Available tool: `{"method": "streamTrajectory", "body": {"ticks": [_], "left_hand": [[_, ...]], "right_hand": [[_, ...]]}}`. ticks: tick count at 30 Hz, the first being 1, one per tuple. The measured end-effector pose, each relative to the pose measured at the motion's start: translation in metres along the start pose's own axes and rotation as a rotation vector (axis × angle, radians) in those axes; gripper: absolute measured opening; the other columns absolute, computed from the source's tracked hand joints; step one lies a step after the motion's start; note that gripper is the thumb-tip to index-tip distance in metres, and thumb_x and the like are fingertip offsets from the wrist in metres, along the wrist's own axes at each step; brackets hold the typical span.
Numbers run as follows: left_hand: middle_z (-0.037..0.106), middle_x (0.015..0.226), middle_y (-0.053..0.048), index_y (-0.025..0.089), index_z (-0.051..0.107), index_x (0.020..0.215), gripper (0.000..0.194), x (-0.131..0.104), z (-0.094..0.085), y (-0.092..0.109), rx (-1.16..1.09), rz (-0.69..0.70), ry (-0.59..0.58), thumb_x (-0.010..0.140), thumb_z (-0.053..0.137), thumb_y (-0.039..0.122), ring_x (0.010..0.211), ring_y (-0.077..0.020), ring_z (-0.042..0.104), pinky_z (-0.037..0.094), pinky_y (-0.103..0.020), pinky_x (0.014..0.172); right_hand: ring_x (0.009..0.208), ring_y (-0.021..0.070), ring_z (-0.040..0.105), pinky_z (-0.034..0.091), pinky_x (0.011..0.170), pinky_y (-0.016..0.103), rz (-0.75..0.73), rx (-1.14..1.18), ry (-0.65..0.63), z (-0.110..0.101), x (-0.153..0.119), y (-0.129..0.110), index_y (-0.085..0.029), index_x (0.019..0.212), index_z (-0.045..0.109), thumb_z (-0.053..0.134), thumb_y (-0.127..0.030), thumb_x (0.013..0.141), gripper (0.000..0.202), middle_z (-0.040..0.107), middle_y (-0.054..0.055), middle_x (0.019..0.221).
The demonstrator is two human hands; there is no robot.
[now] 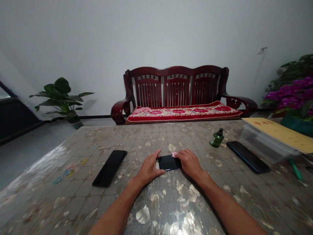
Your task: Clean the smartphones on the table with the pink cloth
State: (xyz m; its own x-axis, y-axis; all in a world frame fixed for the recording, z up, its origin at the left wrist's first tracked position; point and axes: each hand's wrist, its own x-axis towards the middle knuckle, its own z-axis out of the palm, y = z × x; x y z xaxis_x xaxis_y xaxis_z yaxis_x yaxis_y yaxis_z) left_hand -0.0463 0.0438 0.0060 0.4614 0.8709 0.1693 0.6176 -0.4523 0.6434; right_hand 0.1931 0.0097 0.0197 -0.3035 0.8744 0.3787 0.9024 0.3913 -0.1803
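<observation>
A smartphone (169, 163) with a dark screen lies flat on the table, its long side running left to right. My left hand (148, 167) grips its left end, thumb at the near edge and fingers at the far edge. Over the right end, my right hand (190, 161) pinches a small pink cloth (174, 154) against the screen's far side. Most of the cloth is hidden under the fingers. Two more dark phones lie apart from the hands: one phone (110, 168) on the left, another phone (247, 156) on the right.
A green bottle (216, 138) with a black cap stands right of my hands. Beyond it are a clear plastic box (261, 143) with a yellow sheet (281, 132) on top and a green-handled tool (295, 169). Colourful bands (68, 171) lie at left. A wooden bench (176, 88) stands behind the table.
</observation>
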Motion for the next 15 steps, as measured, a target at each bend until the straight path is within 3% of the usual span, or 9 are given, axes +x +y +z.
{"method": "streamTrajectory", "body": {"ticks": [5, 11, 15], "left_hand": [[0.064, 0.128, -0.011, 0.021, 0.038, 0.149, 0.096, -0.0003, -0.0014, 0.0037, 0.004, -0.009, -0.004, 0.064, 0.084, 0.022, 0.123, -0.0308, 0.057, 0.041, -0.047, 0.109], [0.064, 0.131, -0.011, 0.022, 0.039, 0.148, 0.094, -0.0014, -0.0020, 0.0052, 0.014, -0.021, -0.013, 0.065, 0.084, 0.022, 0.125, -0.0300, 0.056, 0.041, -0.046, 0.109], [0.064, 0.130, -0.012, 0.021, 0.040, 0.148, 0.092, -0.0011, -0.0001, 0.0020, 0.017, -0.004, -0.002, 0.067, 0.083, 0.022, 0.124, -0.0298, 0.056, 0.041, -0.046, 0.109]], "right_hand": [[0.091, 0.0206, 0.060, 0.044, 0.082, 0.030, -0.119, 0.083, -0.022, -0.0001, -0.0056, -0.0077, -0.025, 0.110, 0.074, 0.053, -0.013, 0.096, 0.028, 0.071, 0.006, 0.094], [0.094, 0.0214, 0.060, 0.045, 0.081, 0.029, 0.104, 0.010, -0.023, -0.0061, -0.0062, 0.0013, -0.023, 0.113, 0.073, 0.047, -0.006, 0.093, 0.036, 0.069, 0.008, 0.096], [0.092, 0.0202, 0.060, 0.045, 0.081, 0.028, 0.028, 0.087, -0.010, -0.0021, -0.0092, -0.0058, -0.024, 0.112, 0.073, 0.047, -0.005, 0.092, 0.038, 0.068, 0.007, 0.092]]}}
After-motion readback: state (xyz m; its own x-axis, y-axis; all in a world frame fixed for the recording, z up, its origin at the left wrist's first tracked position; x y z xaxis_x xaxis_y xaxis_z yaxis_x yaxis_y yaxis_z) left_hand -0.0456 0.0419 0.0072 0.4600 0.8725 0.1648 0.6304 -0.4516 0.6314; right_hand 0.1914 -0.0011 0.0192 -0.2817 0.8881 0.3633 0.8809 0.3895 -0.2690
